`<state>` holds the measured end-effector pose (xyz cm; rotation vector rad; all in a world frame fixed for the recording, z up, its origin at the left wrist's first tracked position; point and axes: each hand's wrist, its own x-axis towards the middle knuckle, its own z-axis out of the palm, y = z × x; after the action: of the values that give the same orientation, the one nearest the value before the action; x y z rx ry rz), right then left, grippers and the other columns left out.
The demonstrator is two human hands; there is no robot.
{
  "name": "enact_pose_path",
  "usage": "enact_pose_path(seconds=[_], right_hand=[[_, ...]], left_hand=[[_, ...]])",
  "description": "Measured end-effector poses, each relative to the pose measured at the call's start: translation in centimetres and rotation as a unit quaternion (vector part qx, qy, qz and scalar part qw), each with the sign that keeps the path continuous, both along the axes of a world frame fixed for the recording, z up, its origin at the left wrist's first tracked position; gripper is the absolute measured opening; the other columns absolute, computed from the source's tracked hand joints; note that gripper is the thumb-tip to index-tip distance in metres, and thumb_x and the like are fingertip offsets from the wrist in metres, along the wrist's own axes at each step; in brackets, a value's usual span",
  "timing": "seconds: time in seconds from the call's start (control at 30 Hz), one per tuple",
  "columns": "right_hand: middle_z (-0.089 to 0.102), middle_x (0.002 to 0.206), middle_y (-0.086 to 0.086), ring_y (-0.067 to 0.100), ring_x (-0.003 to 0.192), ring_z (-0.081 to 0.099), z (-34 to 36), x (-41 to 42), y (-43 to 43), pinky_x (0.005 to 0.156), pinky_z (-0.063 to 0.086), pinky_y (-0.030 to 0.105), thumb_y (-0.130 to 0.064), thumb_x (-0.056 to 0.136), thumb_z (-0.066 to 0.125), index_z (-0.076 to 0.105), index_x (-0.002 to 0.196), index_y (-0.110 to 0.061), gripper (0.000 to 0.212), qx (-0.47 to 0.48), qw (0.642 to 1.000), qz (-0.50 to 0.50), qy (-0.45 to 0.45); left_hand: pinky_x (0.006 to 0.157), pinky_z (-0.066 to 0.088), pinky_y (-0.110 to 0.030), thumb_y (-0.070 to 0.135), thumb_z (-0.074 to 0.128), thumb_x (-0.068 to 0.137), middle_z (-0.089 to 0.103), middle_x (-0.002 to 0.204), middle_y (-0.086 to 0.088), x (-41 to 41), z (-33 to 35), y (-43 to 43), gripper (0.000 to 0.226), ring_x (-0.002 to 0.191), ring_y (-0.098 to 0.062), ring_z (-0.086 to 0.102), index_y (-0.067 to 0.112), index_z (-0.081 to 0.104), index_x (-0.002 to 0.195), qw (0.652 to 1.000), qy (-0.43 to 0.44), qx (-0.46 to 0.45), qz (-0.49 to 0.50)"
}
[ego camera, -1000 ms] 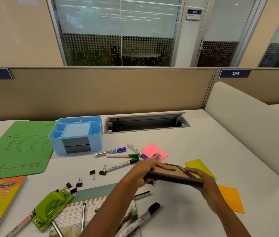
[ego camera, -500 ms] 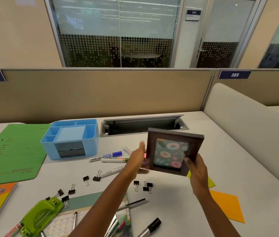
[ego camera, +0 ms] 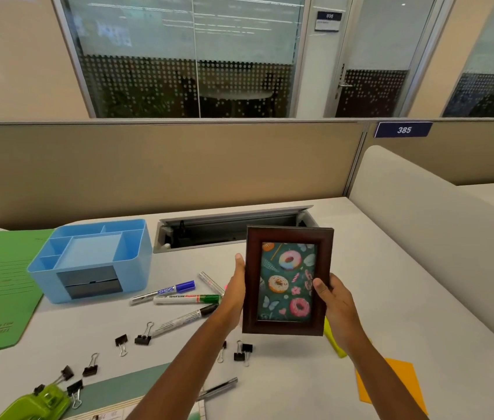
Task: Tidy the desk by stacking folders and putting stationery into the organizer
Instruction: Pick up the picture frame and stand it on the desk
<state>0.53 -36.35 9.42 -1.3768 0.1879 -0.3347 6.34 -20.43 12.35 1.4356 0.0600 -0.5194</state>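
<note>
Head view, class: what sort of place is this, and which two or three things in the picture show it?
Most likely an open-plan office: a desk with a built-in cable hatch, a beige partition carrying the number plate marked 385, and a glass-walled meeting room with a table behind it.

2 arms in view, bare to the frame edge: left forearm [ego camera: 185,368] from approx 6 o'clock, right forearm [ego camera: 385,380] from approx 5 o'clock. Left hand [ego camera: 233,295] & right hand [ego camera: 335,301] bare too. Right thumbnail short, plain.
</note>
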Motion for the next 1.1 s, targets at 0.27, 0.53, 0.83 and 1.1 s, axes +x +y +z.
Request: enact_pose_path(seconds=[0.27, 0.53, 0.83, 1.1], right_hand=[[0.064, 0.093, 0.003, -0.002, 0.069, 0.067, -0.5, 5.1, -2.8, 0.056, 0.055, 0.016, -0.015, 0.093, 0.045, 0.05, 0.107, -0.004, 0.018, -0.033, 0.999, -0.02, 0.036], [0.06, 0.096, 0.002, 0.008, 0.084, 0.061, -0.6, 10.2, -4.8, 0.057, 0.055, 0.013, -0.012, 0.095, 0.041, 0.047, 0.107, -0.01, 0.014, -0.055, 0.997, -0.039, 0.048], [0.056, 0.105, 0.006, 0.018, 0.097, 0.056, -2.6, 12.5, -5.9, 0.057, 0.054, 0.01, -0.015, 0.096, 0.039, 0.044, 0.111, -0.013, 0.017, -0.056, 0.995, -0.052, 0.07], [0.058, 0.098, 0.0, 0.005, 0.084, 0.058, -3.5, 12.6, -5.4, 0.054, 0.052, 0.009, -0.018, 0.096, 0.039, 0.044, 0.11, -0.014, 0.015, -0.051, 0.994, -0.048, 0.084]], left_hand=[[0.056, 0.053, -0.021, 0.05, 0.009, 0.096, 0.065, 0.082, 0.003, 5.2, -0.4, -2.9, 0.057, 0.057, -0.005, 0.067, 0.025, 0.06, 0.087, 0.998, -0.02, -0.047, -0.026], [0.062, 0.054, -0.023, 0.052, 0.009, 0.095, 0.063, 0.101, -0.006, 10.3, -0.6, -5.3, 0.06, 0.074, -0.011, 0.064, 0.02, 0.059, 0.1, 0.997, -0.017, -0.07, -0.031], [0.077, 0.049, -0.027, 0.051, 0.009, 0.096, 0.059, 0.11, -0.007, 12.7, -2.7, -6.9, 0.059, 0.098, -0.021, 0.057, 0.018, 0.055, 0.113, 0.998, -0.002, -0.061, -0.028], [0.058, 0.054, -0.018, 0.051, 0.007, 0.095, 0.06, 0.103, -0.005, 13.4, -4.8, -6.5, 0.059, 0.067, -0.007, 0.066, 0.018, 0.054, 0.108, 0.996, -0.009, -0.065, -0.056]])
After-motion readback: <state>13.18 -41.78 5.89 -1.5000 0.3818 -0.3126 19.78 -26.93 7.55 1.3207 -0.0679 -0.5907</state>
